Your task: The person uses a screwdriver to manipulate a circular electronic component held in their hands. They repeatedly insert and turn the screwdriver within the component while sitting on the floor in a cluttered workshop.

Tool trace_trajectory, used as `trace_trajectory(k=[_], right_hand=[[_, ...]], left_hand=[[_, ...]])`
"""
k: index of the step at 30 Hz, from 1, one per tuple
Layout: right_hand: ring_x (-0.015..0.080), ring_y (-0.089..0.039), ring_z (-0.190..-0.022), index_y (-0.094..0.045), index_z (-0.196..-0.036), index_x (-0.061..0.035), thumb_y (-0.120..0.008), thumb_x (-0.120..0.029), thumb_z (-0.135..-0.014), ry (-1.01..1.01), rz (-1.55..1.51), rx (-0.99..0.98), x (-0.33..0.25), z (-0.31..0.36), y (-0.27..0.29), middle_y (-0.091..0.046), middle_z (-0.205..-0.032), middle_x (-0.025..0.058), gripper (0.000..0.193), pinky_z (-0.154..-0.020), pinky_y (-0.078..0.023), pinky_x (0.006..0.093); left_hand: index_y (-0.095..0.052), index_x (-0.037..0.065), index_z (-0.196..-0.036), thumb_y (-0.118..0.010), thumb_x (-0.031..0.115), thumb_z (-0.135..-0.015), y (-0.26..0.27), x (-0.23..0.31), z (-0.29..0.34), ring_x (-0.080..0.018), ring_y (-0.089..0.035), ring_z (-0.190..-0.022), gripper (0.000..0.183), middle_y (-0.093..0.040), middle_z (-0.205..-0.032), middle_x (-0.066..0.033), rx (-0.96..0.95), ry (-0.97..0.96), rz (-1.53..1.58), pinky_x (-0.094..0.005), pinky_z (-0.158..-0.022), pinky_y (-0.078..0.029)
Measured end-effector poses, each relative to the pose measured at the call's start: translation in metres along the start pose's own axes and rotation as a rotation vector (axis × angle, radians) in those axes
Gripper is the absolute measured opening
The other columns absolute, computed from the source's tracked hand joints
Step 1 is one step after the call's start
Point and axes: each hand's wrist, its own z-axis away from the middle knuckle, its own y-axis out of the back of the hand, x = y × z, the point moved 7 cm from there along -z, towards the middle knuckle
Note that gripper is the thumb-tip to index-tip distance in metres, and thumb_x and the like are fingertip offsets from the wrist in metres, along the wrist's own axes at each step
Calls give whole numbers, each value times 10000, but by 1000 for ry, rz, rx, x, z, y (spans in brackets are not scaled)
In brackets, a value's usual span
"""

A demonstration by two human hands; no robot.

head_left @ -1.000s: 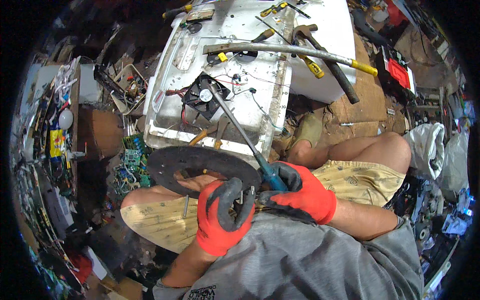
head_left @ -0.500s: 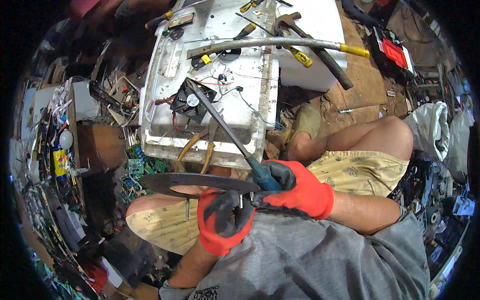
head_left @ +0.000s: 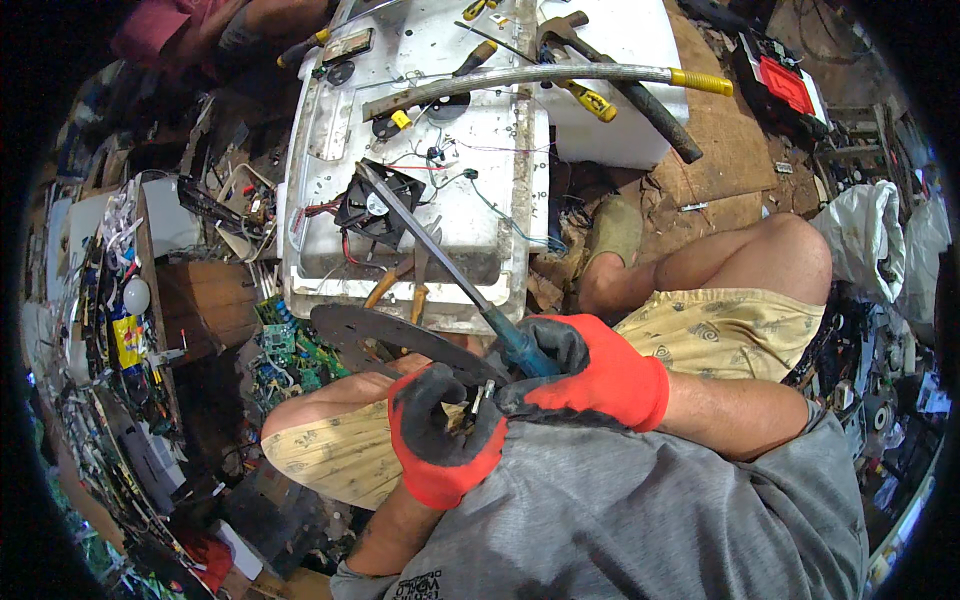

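Both my hands wear red gloves with black palms and meet in front of my grey shirt. My left hand is closed on the edge of a dark, flat round disc, which has short metal posts by my fingers. My right hand is wrapped around the teal handle of a long screwdriver. The screwdriver's shaft points away to the upper left, its tip over a black square fan on the white panel. Pliers with orange-brown handles lie at the panel's near edge, beyond the disc.
The dirty white panel carries wires, a metal bar with yellow end, a hammer and yellow-handled screwdrivers. Green circuit boards lie left of my knee. A toolbox stands far right. Another person is at upper left.
The disc has tilted, with its far left edge raised and more of its flat face showing. The view has shifted slightly; both hands keep their holds.
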Motion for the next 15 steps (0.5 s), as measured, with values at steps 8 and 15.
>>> trace_trajectory(k=[8, 15], right_hand=[[50, -551, -887, -613, -1178, -26, -745, -61, -812, 30, -12, -20, -4, -1, 0, -658, -1005, -1, 391, -766, -477, 229], [41, -535, -808, -598, -1199, -24, -733, -58, -820, 7, -69, -38, -1, 0, -3, -637, -948, -21, 404, -695, -459, 233]], left_hand=[[-516, 36, -963, -764, -6, -646, -3, -11, 1, -241, -552, -829, 405, -550, -933, -92, -8, 81, 144, -352, -731, -435], [-509, 27, -1047, -704, 3, -730, -3, -13, 0, -236, -564, -892, 373, -557, -992, -108, -15, 61, 227, -359, -829, -457]])
